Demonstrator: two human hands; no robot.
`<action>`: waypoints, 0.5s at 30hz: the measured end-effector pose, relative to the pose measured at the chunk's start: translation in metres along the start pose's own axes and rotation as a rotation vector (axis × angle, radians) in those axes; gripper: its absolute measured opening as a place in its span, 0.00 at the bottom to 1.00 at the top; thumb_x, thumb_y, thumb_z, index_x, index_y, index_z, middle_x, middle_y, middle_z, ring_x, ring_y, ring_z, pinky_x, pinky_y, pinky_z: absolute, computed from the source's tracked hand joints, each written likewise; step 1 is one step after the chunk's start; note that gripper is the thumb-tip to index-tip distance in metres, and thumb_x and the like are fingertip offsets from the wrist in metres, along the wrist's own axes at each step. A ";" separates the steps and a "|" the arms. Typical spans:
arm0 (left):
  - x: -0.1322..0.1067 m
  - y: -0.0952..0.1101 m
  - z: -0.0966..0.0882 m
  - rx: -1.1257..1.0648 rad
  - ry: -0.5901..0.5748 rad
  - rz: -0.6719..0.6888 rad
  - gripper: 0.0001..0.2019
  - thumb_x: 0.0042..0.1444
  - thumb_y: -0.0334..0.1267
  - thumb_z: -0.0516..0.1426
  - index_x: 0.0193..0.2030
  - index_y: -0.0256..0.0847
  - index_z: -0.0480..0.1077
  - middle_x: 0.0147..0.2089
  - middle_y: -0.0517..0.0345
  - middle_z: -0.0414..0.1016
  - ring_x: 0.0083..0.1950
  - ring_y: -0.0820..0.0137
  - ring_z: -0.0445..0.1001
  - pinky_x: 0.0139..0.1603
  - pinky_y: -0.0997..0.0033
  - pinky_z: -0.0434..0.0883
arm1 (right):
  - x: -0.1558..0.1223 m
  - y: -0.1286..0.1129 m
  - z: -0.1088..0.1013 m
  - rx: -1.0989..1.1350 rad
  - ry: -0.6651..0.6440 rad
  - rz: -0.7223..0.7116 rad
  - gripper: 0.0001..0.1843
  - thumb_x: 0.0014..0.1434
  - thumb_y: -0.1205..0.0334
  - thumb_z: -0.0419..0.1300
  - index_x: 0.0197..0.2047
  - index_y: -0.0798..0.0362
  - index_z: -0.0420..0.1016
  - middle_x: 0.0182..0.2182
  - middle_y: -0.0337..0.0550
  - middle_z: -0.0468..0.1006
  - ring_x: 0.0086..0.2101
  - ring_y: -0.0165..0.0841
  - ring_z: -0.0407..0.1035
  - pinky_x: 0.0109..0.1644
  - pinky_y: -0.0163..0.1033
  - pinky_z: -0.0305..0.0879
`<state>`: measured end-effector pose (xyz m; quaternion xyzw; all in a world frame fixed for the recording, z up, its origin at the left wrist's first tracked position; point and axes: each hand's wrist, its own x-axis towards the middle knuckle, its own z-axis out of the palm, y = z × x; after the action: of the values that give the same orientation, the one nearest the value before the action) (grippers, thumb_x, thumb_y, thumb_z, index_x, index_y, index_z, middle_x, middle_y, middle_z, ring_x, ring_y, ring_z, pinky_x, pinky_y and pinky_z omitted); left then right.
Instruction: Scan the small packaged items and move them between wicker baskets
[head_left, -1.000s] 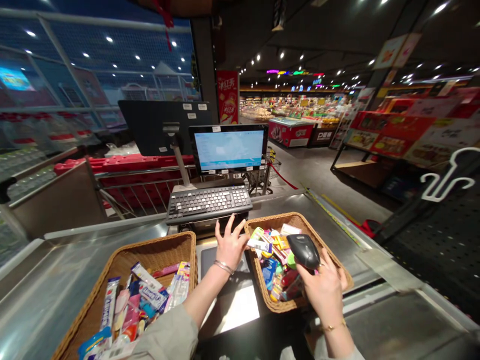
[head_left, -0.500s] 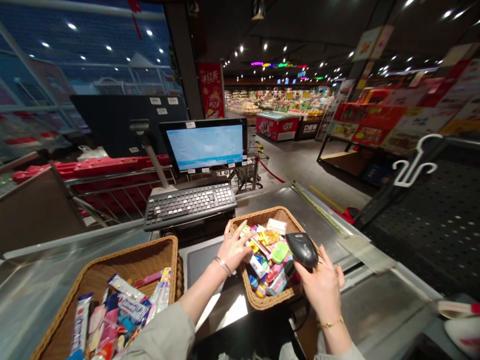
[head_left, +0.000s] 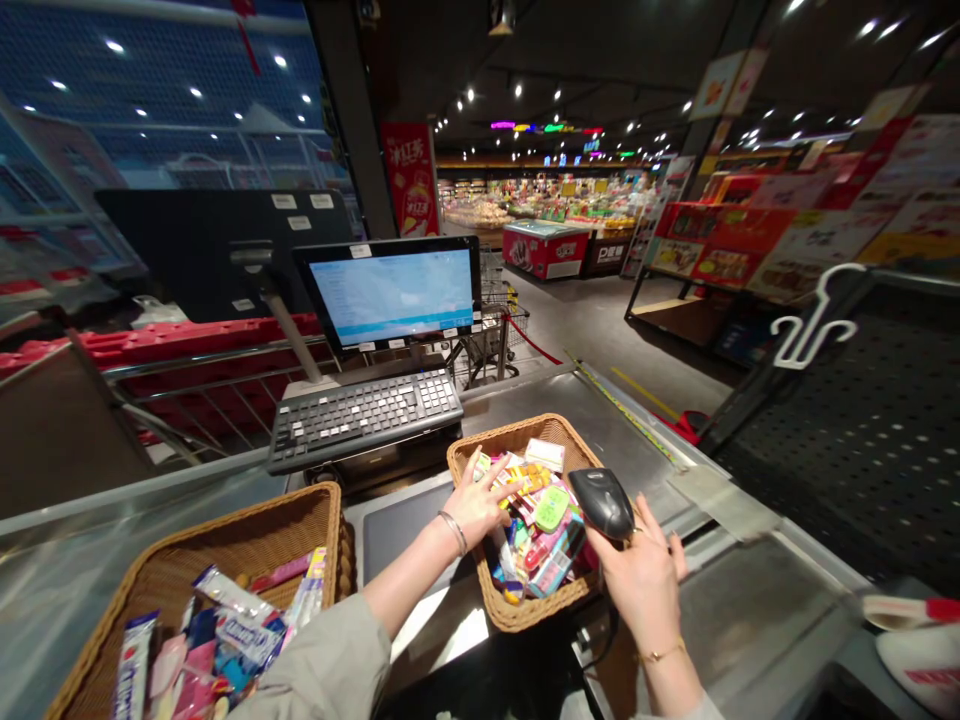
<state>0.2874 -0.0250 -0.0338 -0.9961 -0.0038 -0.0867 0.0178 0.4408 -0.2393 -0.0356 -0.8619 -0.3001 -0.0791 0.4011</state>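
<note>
My left hand (head_left: 480, 500) reaches into the right wicker basket (head_left: 517, 436), fingers spread over the colourful snack packets (head_left: 536, 525) and touching them; nothing is gripped that I can see. A bracelet sits on that wrist. My right hand (head_left: 645, 575) is closed round a dark handheld barcode scanner (head_left: 602, 502), held at the basket's right rim with its head pointing toward the packets.
A second wicker basket (head_left: 225, 535) of snack packets stands at the left on the steel checkout counter (head_left: 615, 425). Behind are a keyboard (head_left: 365, 415), a lit monitor (head_left: 391, 295), red barriers and shop shelves. A black perforated panel (head_left: 870, 440) rises at the right.
My left hand moved from the counter by the keyboard into the right basket and spread over the packets. The view turned right. The scanner stays in my right hand.
</note>
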 end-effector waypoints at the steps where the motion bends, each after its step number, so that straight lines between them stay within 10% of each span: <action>1: 0.000 0.001 0.001 0.013 0.018 -0.027 0.07 0.60 0.40 0.60 0.43 0.57 0.78 0.68 0.65 0.65 0.76 0.49 0.43 0.65 0.23 0.21 | 0.000 -0.001 0.000 -0.002 0.005 0.002 0.26 0.54 0.38 0.54 0.37 0.50 0.81 0.50 0.53 0.80 0.62 0.48 0.60 0.67 0.61 0.37; 15: -0.035 0.002 -0.026 -0.023 0.080 -0.288 0.19 0.54 0.50 0.63 0.53 0.54 0.73 0.71 0.57 0.61 0.75 0.46 0.44 0.66 0.22 0.28 | 0.003 -0.035 0.017 -0.010 -0.011 -0.088 0.26 0.53 0.37 0.52 0.34 0.50 0.80 0.49 0.54 0.80 0.60 0.47 0.61 0.66 0.61 0.40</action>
<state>0.2483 -0.0277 -0.0138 -0.9812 -0.1448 -0.1278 -0.0060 0.4216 -0.2081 -0.0231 -0.8503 -0.3397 -0.0935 0.3910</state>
